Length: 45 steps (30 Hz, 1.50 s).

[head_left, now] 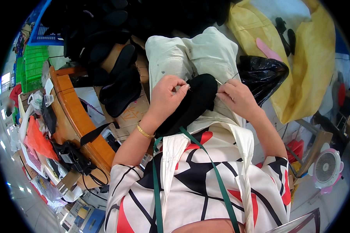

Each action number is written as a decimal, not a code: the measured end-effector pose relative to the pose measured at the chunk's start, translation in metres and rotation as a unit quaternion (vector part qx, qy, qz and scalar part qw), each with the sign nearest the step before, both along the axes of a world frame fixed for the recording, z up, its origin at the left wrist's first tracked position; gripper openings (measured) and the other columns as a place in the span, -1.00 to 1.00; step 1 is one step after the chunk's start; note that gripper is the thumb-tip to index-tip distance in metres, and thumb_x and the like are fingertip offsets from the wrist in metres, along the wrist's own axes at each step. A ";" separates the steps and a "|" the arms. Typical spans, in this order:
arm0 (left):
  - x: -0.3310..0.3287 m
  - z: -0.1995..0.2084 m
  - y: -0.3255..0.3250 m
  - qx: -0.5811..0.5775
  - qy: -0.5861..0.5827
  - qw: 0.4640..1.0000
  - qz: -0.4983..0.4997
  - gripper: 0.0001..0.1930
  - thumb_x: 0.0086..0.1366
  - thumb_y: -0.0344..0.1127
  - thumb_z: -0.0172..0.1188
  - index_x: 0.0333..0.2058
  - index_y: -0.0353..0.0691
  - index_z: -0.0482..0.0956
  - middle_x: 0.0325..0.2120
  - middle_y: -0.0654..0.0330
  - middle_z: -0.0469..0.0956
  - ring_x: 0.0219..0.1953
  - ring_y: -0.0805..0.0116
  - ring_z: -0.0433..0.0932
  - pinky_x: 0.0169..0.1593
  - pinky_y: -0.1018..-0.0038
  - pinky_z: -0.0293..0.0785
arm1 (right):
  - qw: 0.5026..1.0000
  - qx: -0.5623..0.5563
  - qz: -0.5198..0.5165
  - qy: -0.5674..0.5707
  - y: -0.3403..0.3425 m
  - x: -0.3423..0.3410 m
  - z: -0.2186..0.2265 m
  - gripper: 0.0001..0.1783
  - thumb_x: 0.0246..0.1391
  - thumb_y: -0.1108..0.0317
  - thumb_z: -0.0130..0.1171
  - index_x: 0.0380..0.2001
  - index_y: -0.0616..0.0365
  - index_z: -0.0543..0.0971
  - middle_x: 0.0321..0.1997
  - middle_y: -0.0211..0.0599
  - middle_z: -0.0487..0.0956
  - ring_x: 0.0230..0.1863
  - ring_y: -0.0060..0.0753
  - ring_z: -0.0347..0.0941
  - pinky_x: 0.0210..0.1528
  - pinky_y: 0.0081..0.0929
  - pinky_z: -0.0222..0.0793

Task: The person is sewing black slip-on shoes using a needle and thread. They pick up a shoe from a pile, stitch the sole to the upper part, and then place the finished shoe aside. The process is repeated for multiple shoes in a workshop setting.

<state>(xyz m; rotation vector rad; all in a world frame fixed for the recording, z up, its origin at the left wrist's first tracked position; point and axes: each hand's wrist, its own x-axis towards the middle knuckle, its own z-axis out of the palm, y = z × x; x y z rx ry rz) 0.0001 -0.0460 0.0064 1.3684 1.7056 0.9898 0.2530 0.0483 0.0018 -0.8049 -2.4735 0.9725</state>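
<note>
A black, shoe-shaped fabric piece [200,93] lies lengthwise on my lap, over a whitish apron [169,54]. My left hand [166,97] is closed in a pinch at the piece's left edge; a tiny pale bit shows at the fingertips, too small to name. On the opposite side, my right hand [237,98] pinches close to the right edge, what it holds being hidden. A thin dark line rises by the right fingers, and I cannot tell whether it is a thread. The lower part of the piece is partly behind my left wrist.
Many black shoe-shaped pieces [122,91] are heaped at the left and far side, by a curved wooden table edge [74,105]. To the right are a black plastic bag [262,73], a yellow sack [312,73] with a pink insole [268,49], and a small fan [325,167].
</note>
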 end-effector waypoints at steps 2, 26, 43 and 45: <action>-0.002 0.016 -0.004 -0.014 0.048 0.999 -0.011 -0.80 0.26 -0.27 0.30 -0.33 -0.33 0.67 -0.51 0.16 0.51 -0.49 0.52 0.45 -0.43 0.52 0.36 | 0.999 -0.031 -0.007 0.035 -0.010 -0.008 0.012 -0.86 -0.05 0.42 0.34 -0.42 0.14 0.55 -0.47 -0.24 0.44 -0.39 -0.14 0.43 -0.37 -0.29 0.38; -0.009 0.005 -0.010 -0.237 -0.285 0.929 0.011 -0.89 0.39 -0.30 0.16 -0.26 -0.21 0.54 -0.52 0.41 0.49 -0.54 0.68 0.40 -0.45 0.69 0.35 | 0.996 0.086 0.005 -0.002 -0.015 -0.066 0.010 -0.86 -0.10 0.43 0.32 -0.39 0.03 0.61 -0.42 -0.31 0.49 -0.42 -0.23 0.47 -0.41 -0.39 0.42; 0.010 0.000 -0.017 -0.086 -0.151 0.984 -0.026 -0.86 0.27 -0.39 0.22 -0.32 -0.40 0.57 -0.55 0.19 0.55 -0.51 0.49 0.44 -0.38 0.53 0.39 | 0.576 -0.355 -0.389 0.625 0.124 0.191 0.055 -0.77 0.27 0.49 0.01 -0.51 0.16 0.34 -0.58 -0.43 0.33 -0.54 -0.49 0.26 0.05 -0.33 0.51; 0.011 0.001 -0.018 -0.053 -0.115 0.991 -0.036 -0.88 0.27 -0.42 0.21 -0.33 -0.39 0.56 -0.54 0.19 0.55 -0.51 0.47 0.46 -0.38 0.53 0.40 | 0.583 -0.263 -0.435 0.634 0.136 0.245 0.049 -0.74 0.32 0.44 -0.03 -0.51 0.17 0.33 -0.58 -0.39 0.31 -0.54 -0.44 0.24 0.27 -0.10 0.39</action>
